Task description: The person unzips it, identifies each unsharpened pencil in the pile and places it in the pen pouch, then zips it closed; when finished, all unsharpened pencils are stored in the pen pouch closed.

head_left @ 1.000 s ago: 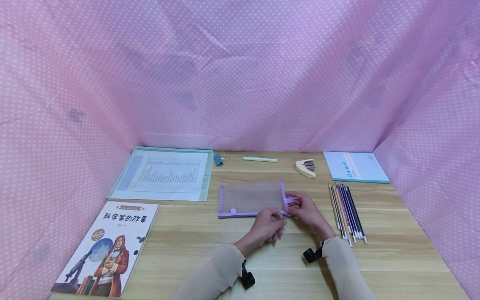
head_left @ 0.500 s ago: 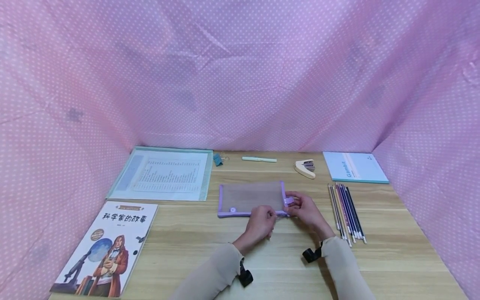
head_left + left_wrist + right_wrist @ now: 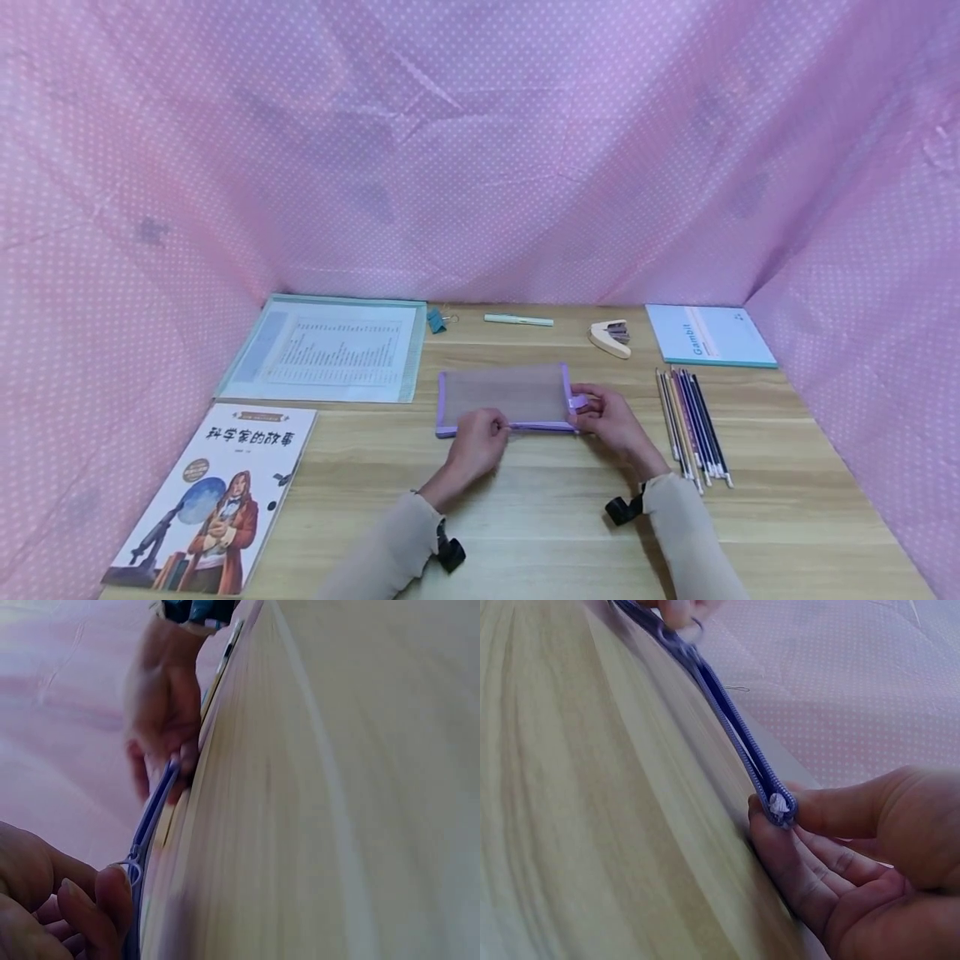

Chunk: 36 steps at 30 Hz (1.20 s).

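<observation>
Since a second ago the left hand (image 3: 477, 440) has slid leftward along the near edge of the mesh pencil pouch (image 3: 504, 397), from close beside the right hand (image 3: 611, 419) to roughly the middle of that edge. It pinches the zipper pull (image 3: 135, 865) between thumb and fingertips, and the right wrist view shows the zipper (image 3: 731, 727) parted between the two hands. The right hand has not moved: its fingers stay clamped on the pouch's right end, thumb on top and fingers underneath.

To the left of the left hand lies bare wooden table (image 3: 525, 517), then a picture book (image 3: 217, 496) at the near left corner, with a clear document folder (image 3: 330, 348) beyond it. Beyond the pouch, well away from both hands, sit a blue binder clip (image 3: 437, 319), a pale green pen (image 3: 519, 319) and a beige staple remover (image 3: 611, 337). Just right of the right hand is a row of coloured pencils (image 3: 693, 421), near enough to crowd any move that way; a teal notebook (image 3: 708, 334) lies past them. Pink dotted cloth (image 3: 480, 150) walls the table on three sides. The near strip of table, under the wrists, is open.

The pouch lies flat between the hands, a grey-brown see-through mesh rectangle bound in lilac, with a small tab at its right end.
</observation>
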Motion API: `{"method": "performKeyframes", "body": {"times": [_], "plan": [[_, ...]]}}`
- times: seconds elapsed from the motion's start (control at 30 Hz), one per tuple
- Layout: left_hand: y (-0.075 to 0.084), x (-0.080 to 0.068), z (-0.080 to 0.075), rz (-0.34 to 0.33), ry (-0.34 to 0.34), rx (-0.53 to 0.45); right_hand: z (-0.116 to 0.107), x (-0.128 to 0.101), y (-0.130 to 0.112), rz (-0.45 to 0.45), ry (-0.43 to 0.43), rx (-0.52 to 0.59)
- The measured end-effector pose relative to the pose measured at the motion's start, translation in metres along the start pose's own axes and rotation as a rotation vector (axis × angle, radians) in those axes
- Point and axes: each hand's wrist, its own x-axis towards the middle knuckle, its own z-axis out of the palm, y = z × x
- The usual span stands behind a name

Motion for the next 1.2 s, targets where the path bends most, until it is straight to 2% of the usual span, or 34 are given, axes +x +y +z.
{"method": "performKeyframes", "body": {"times": [0.13,0.3,0.5,0.57,0.73,0.9,1.1,1.2], "plan": [[-0.012,-0.006,-0.020,-0.019,0.013,-0.006,0.000,0.000,0.000,-0.004,-0.004,-0.005],[-0.028,-0.014,-0.044,-0.016,0.082,0.054,-0.001,0.000,0.000,-0.010,-0.005,0.005],[-0.052,-0.025,-0.076,-0.106,0.108,0.098,0.000,-0.001,-0.001,0.000,-0.006,-0.003],[-0.058,-0.028,-0.085,-0.151,0.104,0.084,0.000,-0.001,-0.002,0.001,-0.007,-0.012],[-0.068,-0.031,-0.095,-0.220,0.020,0.001,-0.001,0.000,-0.001,-0.013,-0.013,-0.025],[-0.068,-0.030,-0.095,-0.234,-0.042,-0.018,-0.002,0.000,-0.002,-0.011,-0.029,-0.004],[-0.064,-0.027,-0.097,-0.273,-0.112,0.030,-0.002,-0.001,-0.002,-0.029,-0.046,0.016],[-0.059,-0.024,-0.101,-0.297,-0.165,0.100,-0.002,-0.001,-0.001,-0.023,-0.043,0.024]]}}
